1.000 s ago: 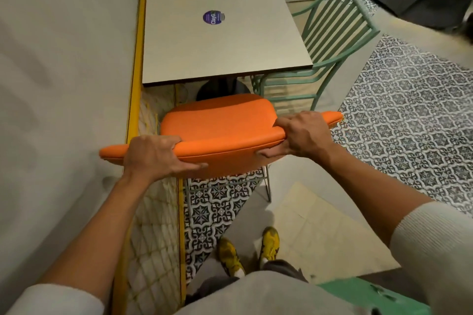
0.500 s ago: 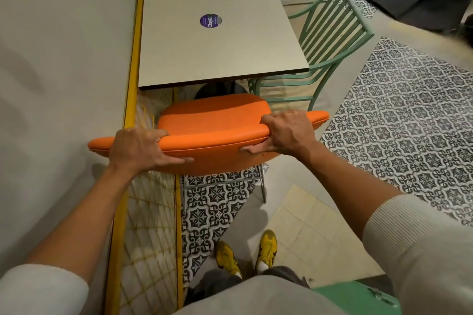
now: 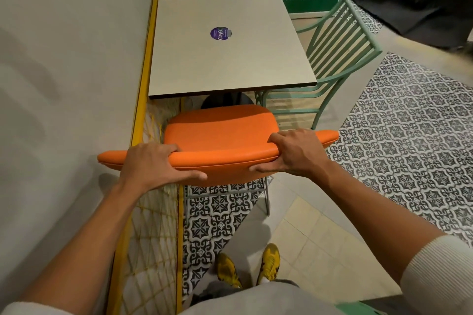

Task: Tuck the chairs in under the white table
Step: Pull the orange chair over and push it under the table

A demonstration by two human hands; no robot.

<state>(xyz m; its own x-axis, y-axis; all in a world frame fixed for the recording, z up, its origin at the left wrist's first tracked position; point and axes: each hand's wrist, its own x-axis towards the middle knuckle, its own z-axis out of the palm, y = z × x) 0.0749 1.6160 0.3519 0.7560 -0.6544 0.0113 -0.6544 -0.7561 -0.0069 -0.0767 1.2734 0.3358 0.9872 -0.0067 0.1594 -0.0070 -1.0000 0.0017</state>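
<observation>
Left hand [image 3: 156,163] and right hand [image 3: 294,153] clamped on the orange chair [image 3: 220,135] backrest, I've nudged it forward since a second ago, seat front now meeting the white worktop [image 3: 225,59] edge, green chair [image 3: 330,59] still untucked

Both hands, left [image 3: 153,163] and right [image 3: 294,153], around the orange chair [image 3: 220,133] backrest; white table [image 3: 225,59] just beyond

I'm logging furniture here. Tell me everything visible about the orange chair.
The orange padded chair has a smooth, leather-like seat and curved backrest on thin pale metal legs. It stands upright facing the white square table, its seat not yet under the tabletop. The left hand and right hand grip the backrest's top edge.
</observation>
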